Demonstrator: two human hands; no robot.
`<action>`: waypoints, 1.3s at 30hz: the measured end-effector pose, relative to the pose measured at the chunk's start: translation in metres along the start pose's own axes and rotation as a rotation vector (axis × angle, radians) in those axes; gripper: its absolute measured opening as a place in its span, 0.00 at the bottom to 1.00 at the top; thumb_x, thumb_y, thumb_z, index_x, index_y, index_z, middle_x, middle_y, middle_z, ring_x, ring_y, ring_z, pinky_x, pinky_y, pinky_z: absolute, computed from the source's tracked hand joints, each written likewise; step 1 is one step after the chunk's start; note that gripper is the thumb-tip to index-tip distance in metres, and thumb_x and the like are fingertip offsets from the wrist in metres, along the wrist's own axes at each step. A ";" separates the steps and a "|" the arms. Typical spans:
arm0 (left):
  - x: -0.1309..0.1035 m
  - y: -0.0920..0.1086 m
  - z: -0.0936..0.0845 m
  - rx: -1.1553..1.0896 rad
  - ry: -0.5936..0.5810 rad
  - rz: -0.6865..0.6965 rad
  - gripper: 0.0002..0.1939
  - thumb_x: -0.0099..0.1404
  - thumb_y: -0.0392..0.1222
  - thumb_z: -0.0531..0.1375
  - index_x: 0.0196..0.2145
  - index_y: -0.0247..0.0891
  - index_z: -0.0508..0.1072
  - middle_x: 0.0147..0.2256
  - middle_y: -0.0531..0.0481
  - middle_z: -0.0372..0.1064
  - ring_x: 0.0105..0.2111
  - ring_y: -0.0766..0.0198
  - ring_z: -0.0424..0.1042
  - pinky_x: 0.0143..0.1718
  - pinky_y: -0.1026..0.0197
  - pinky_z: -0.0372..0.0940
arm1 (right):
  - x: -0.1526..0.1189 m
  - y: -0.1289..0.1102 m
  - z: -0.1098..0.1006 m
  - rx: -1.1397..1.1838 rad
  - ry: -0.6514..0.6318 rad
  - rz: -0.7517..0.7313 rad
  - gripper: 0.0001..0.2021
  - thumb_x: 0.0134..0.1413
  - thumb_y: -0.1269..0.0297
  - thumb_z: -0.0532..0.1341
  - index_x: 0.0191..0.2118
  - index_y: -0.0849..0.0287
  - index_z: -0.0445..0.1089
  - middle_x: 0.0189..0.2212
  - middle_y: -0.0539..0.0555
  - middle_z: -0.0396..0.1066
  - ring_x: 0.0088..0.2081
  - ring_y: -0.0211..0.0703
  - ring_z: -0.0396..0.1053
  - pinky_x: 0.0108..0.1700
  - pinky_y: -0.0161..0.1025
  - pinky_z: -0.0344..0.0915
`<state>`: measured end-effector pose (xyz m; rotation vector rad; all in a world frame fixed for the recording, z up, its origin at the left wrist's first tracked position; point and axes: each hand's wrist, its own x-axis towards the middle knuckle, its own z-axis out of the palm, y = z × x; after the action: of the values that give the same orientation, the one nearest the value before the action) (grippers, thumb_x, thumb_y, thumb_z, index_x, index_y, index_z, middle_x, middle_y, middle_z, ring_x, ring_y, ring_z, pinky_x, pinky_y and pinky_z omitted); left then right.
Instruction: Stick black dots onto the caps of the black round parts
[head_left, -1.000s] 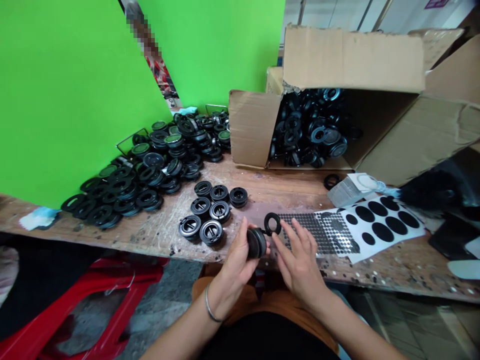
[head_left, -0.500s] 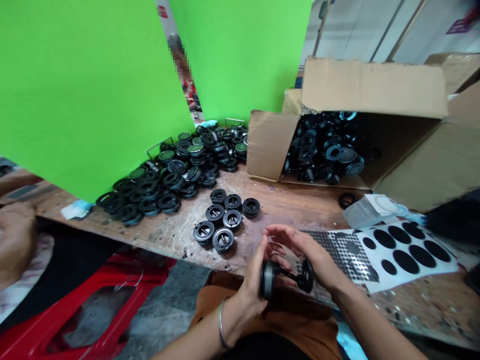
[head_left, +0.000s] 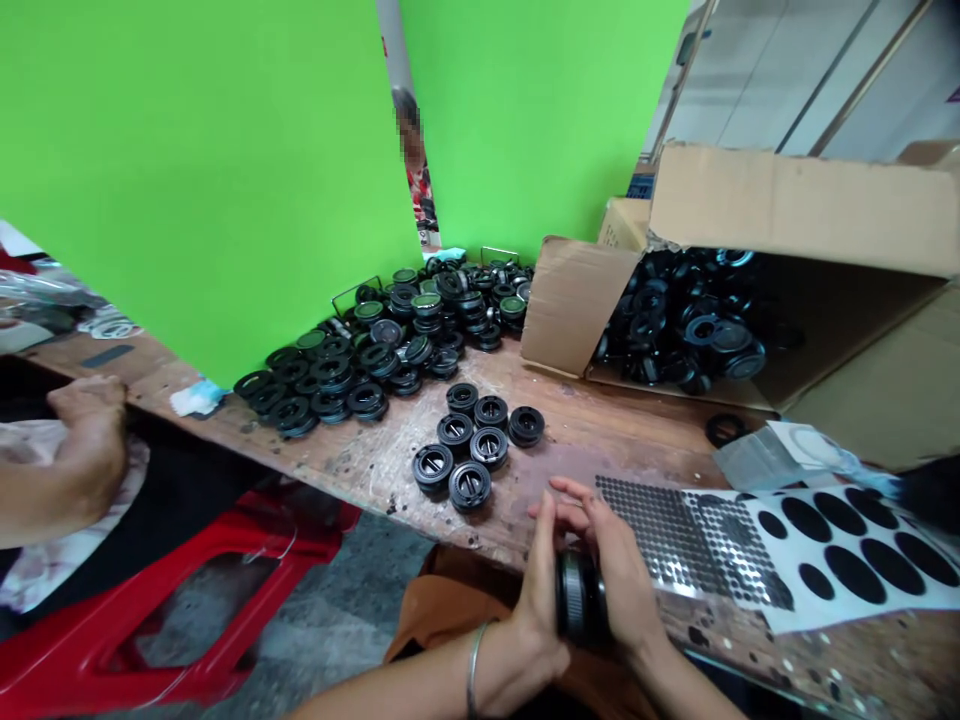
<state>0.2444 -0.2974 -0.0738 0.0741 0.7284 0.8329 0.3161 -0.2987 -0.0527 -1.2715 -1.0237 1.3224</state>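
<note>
Near the table's front edge, my left hand (head_left: 536, 590) and my right hand (head_left: 622, 580) press a round black part (head_left: 576, 598) with a ribbed rim between their palms. Fingers of both hands point up and away from me. A silvery bangle circles the left wrist. Beyond them, several round black parts (head_left: 470, 486) with a bar across the middle sit in a small cluster. Right of my hands lie a sheet of small black dots (head_left: 660, 530) and a white sheet with large black discs (head_left: 795, 610).
A large heap of black rings (head_left: 367, 360) lies at the back left. An open cardboard box (head_left: 581, 305) holds many black parts. At the left are another person's hand (head_left: 94, 440) and a red plastic stool (head_left: 187, 560). Green panels (head_left: 225, 180) stand behind.
My hands have closed together; the two black pieces that stood apart between them are now pressed together. The view has shifted left, and the other person's hand has moved in relation to the table.
</note>
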 end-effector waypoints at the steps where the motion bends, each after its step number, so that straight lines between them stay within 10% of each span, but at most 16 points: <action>1: -0.001 0.002 0.000 -0.008 0.032 0.025 0.37 0.54 0.71 0.60 0.43 0.32 0.75 0.32 0.41 0.75 0.36 0.52 0.76 0.36 0.58 0.69 | 0.001 -0.002 0.003 0.028 0.012 0.013 0.29 0.60 0.39 0.49 0.50 0.60 0.71 0.37 0.59 0.79 0.40 0.53 0.76 0.45 0.46 0.70; 10: -0.017 0.035 -0.008 0.023 -0.040 0.202 0.25 0.62 0.61 0.59 0.40 0.34 0.76 0.39 0.44 0.76 0.43 0.54 0.74 0.48 0.56 0.65 | 0.031 -0.003 0.023 0.217 -0.009 0.147 0.29 0.59 0.35 0.49 0.33 0.58 0.69 0.19 0.51 0.72 0.22 0.40 0.68 0.30 0.36 0.63; 15: -0.017 0.054 -0.014 0.091 0.201 0.475 0.19 0.66 0.58 0.56 0.41 0.38 0.70 0.40 0.46 0.74 0.45 0.57 0.73 0.52 0.54 0.64 | 0.023 0.002 0.047 0.484 -0.065 0.091 0.27 0.61 0.38 0.49 0.34 0.58 0.70 0.27 0.52 0.74 0.29 0.41 0.70 0.39 0.38 0.66; 20: -0.018 0.054 -0.029 0.513 0.168 0.863 0.18 0.72 0.54 0.48 0.50 0.41 0.65 0.52 0.44 0.67 0.54 0.57 0.68 0.58 0.51 0.60 | 0.035 0.004 0.053 0.508 -0.061 0.212 0.26 0.58 0.38 0.53 0.29 0.59 0.70 0.23 0.50 0.70 0.25 0.38 0.65 0.31 0.35 0.62; 25: -0.014 0.065 -0.043 1.381 0.168 1.335 0.14 0.68 0.40 0.56 0.52 0.43 0.67 0.60 0.44 0.60 0.65 0.50 0.51 0.65 0.39 0.45 | 0.087 0.016 0.038 0.209 0.291 0.246 0.25 0.54 0.39 0.54 0.24 0.58 0.68 0.22 0.51 0.68 0.25 0.39 0.63 0.29 0.36 0.59; 30: 0.000 0.083 -0.057 1.993 0.199 1.259 0.25 0.64 0.30 0.56 0.59 0.39 0.65 0.60 0.43 0.62 0.66 0.44 0.47 0.65 0.33 0.44 | 0.102 0.036 0.024 -0.131 0.198 0.034 0.14 0.47 0.50 0.63 0.31 0.56 0.69 0.29 0.51 0.70 0.34 0.44 0.66 0.37 0.40 0.63; 39: 0.020 0.091 -0.055 2.164 0.342 1.242 0.22 0.62 0.34 0.60 0.55 0.39 0.70 0.55 0.40 0.67 0.64 0.40 0.53 0.63 0.32 0.47 | 0.100 0.065 0.015 -0.264 0.215 -0.183 0.08 0.49 0.59 0.59 0.34 0.56 0.63 0.30 0.50 0.69 0.32 0.41 0.67 0.37 0.39 0.66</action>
<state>0.1599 -0.2330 -0.0962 2.5653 1.6414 0.7595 0.2993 -0.2084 -0.1306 -1.4433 -1.1572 0.9113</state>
